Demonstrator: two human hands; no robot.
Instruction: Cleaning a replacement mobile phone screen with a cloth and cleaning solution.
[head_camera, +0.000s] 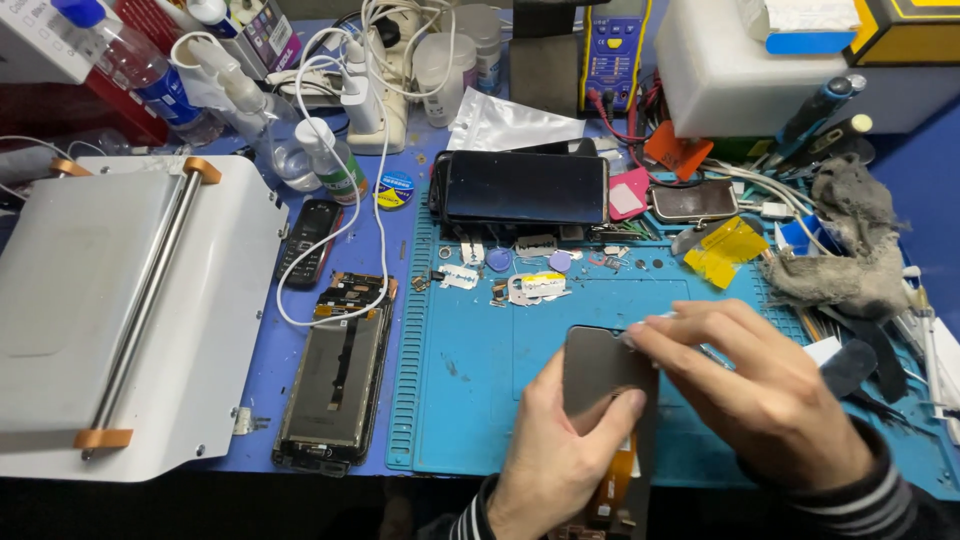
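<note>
My left hand holds a grey phone screen panel upright over the blue work mat, thumb against its face. An orange flex cable hangs from the panel's lower end. My right hand rests on the panel's upper right corner, pinching a small pale piece there; what it pinches is too small to tell.
An opened phone frame lies left of the mat, beside a white machine with a metal roller. A black phone, a small keypad phone, bottles, cables, a grey rag, tweezers and small parts crowd the back and right.
</note>
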